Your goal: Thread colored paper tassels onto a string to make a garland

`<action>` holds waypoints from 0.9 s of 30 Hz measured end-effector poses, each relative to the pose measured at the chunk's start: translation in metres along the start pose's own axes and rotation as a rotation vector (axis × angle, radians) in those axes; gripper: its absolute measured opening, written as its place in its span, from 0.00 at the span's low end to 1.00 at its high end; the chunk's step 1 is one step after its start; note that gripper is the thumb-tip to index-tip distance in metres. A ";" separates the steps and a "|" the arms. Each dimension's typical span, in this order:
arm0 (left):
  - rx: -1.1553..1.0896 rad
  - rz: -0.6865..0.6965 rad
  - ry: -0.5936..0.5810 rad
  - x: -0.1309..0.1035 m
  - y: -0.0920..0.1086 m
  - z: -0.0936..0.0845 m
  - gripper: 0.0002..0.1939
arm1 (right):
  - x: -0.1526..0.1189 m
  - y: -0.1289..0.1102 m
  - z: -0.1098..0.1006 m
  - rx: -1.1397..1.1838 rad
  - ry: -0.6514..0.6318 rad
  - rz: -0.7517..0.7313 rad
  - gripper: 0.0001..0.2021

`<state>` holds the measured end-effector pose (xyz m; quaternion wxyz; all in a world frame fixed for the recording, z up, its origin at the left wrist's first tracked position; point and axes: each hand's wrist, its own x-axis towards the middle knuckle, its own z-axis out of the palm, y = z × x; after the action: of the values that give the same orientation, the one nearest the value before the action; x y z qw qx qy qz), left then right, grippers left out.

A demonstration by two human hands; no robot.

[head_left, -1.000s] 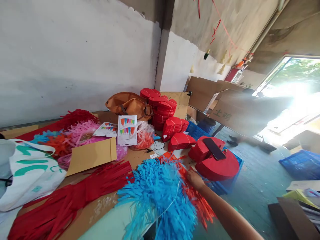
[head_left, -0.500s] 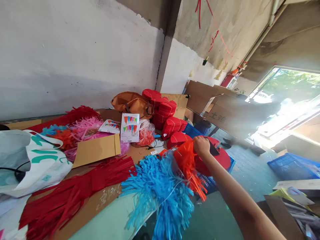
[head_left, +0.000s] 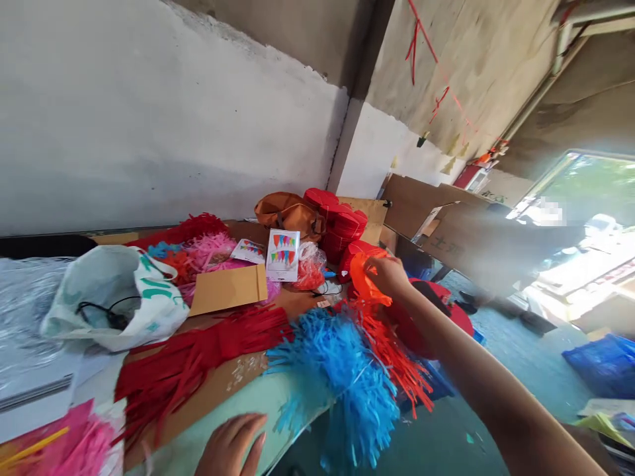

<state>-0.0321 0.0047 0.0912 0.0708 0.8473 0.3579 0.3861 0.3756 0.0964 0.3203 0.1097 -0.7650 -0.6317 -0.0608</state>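
My right hand [head_left: 389,276] pinches the upper end of an orange-red fringed paper tassel [head_left: 370,283], and its cut strips hang down to the right. Blue paper tassels [head_left: 342,350] lie just below, draped over the table's edge. At the bottom of the view my left hand [head_left: 233,446] hovers over the pale green tabletop [head_left: 198,423], fingers loosely bent and apart, nothing in them. A spread of dark red fringed paper [head_left: 208,347] lies ahead of it on brown cardboard. Part of the left hand is cut off by the frame.
Behind lie stacked red paper bundles [head_left: 342,228], a brown bag [head_left: 288,211], printed bunting cards [head_left: 283,256] and a tan envelope [head_left: 228,291]. A white plastic bag [head_left: 114,297] stands at left, pink fringe [head_left: 74,443] nearer. A blue crate [head_left: 602,363] is on the floor at right.
My right hand has raised the orange-red tassel slightly, and its strips now hang longer. My left hand has come into view at the bottom. The view has turned somewhat left.
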 end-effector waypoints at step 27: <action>0.392 -0.379 -0.113 0.094 -0.013 -0.003 0.21 | -0.169 -0.154 0.269 0.774 -0.268 0.094 0.28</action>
<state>0.0004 0.0754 0.1450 -0.0036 0.7828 0.5735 0.2414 0.1794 0.0290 0.0348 0.3087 -0.6964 -0.5811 0.2864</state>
